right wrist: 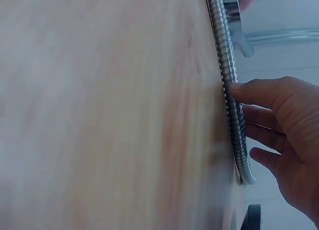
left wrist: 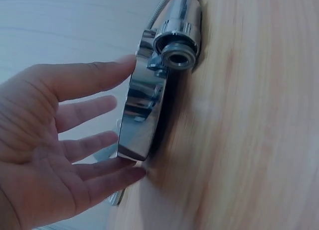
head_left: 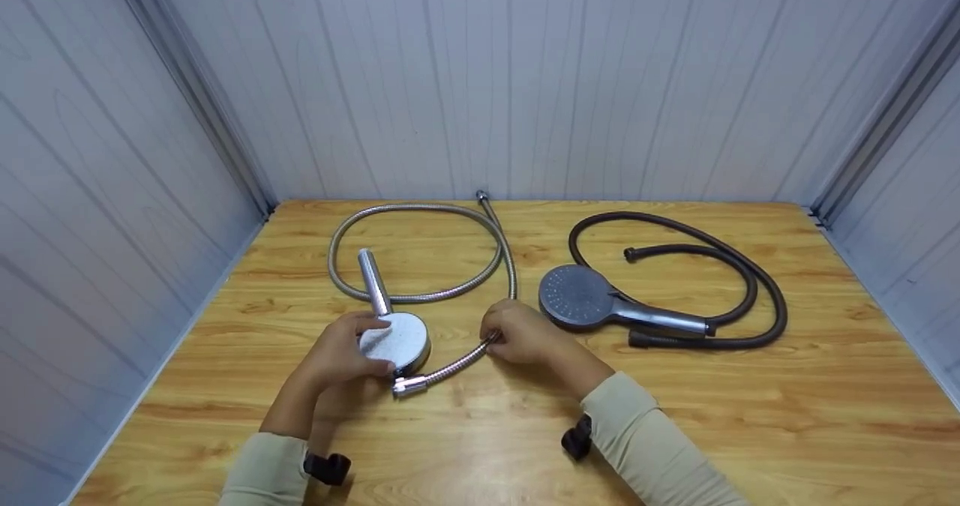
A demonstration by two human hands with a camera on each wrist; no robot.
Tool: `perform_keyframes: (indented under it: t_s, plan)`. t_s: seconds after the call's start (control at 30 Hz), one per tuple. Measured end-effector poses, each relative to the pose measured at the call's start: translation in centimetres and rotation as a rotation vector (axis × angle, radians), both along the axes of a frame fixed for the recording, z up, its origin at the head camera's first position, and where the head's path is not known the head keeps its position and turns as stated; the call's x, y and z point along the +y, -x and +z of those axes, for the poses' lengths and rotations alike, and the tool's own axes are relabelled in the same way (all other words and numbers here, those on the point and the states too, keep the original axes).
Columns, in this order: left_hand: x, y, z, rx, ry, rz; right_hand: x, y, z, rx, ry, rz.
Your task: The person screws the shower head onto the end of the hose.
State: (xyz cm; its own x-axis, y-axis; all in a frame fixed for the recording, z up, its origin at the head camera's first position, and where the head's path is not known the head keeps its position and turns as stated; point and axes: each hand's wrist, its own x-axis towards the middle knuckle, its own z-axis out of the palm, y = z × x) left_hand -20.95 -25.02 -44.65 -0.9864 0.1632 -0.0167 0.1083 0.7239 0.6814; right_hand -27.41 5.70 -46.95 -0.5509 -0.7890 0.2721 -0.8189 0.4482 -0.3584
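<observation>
My left hand [head_left: 341, 352] spans the round head of a chrome shower head [head_left: 401, 341], thumb at its near rim and fingers on the opposite side. The handle [head_left: 373, 277] points away toward the back. In the left wrist view, the thumb meets the rim of the shower head [left wrist: 142, 115] beside a chrome connector [left wrist: 179, 33]. My right hand [head_left: 525, 331] pinches a silver shower hose [head_left: 457, 363] between thumb and fingers, a short way from the connector. The right wrist view has the thumb on the ribbed shower hose [right wrist: 227, 56].
The rest of the silver hose loops behind the shower head, its far nut [head_left: 482, 196] near the back wall. To the right lie a dark grey shower head [head_left: 577, 296] and a coiled dark hose [head_left: 780, 311]. White panels [head_left: 480, 79] enclose the wooden table [head_left: 480, 453].
</observation>
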Motion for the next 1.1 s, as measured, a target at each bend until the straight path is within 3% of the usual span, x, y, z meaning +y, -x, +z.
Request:
perform_keyframes:
  t_s: [0.23,0.33,0.53,0.87,1.1]
  plan:
    - [1.9,0.3,-0.6,0.085,0.086,0.091,-1.3,-0.8,0.1,0.001,-0.001,0.033]
    - [2.7,0.5,-0.9,0.129,0.146,0.096,-1.7,-1.0,0.1,-0.007,-0.021,0.054]
    - [2.9,0.8,-1.3,0.15,0.186,0.046,-1.9,-1.1,0.0,0.002,-0.028,0.085]
    - [1.6,0.8,-0.6,0.018,0.063,-0.066,-1.3,-1.0,0.0,-0.032,-0.062,0.065]
    - [1.0,0.8,-0.5,0.038,0.039,-0.156,-1.0,-0.9,0.0,-0.038,-0.064,0.074]
